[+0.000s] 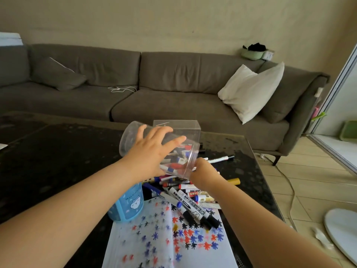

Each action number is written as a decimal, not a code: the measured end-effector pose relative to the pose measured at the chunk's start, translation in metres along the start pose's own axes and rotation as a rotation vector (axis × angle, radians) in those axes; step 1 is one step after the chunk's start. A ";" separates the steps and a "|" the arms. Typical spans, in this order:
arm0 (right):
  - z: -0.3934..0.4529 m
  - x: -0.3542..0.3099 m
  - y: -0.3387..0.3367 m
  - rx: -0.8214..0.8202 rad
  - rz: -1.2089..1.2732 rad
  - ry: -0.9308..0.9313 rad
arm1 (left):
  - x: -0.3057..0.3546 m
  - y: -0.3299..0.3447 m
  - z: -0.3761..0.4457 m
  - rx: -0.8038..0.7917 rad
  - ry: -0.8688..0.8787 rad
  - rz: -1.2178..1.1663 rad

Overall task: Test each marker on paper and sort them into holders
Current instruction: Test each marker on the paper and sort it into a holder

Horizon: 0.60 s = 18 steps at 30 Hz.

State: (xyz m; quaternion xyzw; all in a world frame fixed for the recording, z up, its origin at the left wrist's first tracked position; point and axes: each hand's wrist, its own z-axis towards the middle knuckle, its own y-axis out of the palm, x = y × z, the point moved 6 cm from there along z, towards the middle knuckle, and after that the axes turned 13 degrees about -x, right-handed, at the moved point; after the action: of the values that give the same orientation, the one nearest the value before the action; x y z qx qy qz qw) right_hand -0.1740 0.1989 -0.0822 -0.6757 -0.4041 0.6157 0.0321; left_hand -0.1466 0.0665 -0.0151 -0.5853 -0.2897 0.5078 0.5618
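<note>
A person tipped a clear round holder [154,146] on its side above a dark surface [58,161], its mouth angled down toward a heap of markers [185,192]. The left hand [152,151] lay across the holder's wall with fingers spread and curved round it, while the right hand [202,169] gripped the rim at the mouth. Several markers were still visible inside; the rest sprawled over the surface and onto the paper [166,242], already dotted with red, blue and black test marks. A blue holder [127,204] stood just beside the paper's left edge, and a clear square holder [181,128] stood behind. The risk appeared to be a sudden spill: markers sliding out together could roll off the surface's right edge to the floor, or knock a loose cap and smear the paper.
</note>
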 end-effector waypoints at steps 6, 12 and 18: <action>0.005 -0.031 -0.015 0.000 -0.312 -0.086 | -0.028 0.011 -0.002 -0.062 -0.127 -0.282; 0.015 -0.051 0.008 -0.185 -0.634 -0.004 | -0.022 0.008 -0.009 -0.028 -0.026 -0.194; 0.014 -0.047 -0.022 0.057 -0.279 -0.110 | -0.074 0.008 -0.028 0.098 -0.275 -0.484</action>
State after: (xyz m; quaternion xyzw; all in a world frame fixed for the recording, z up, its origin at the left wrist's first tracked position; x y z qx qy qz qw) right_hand -0.1931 0.1804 -0.0356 -0.5772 -0.4774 0.6526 0.1144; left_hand -0.1463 -0.0123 -0.0064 -0.3967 -0.4696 0.4472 0.6497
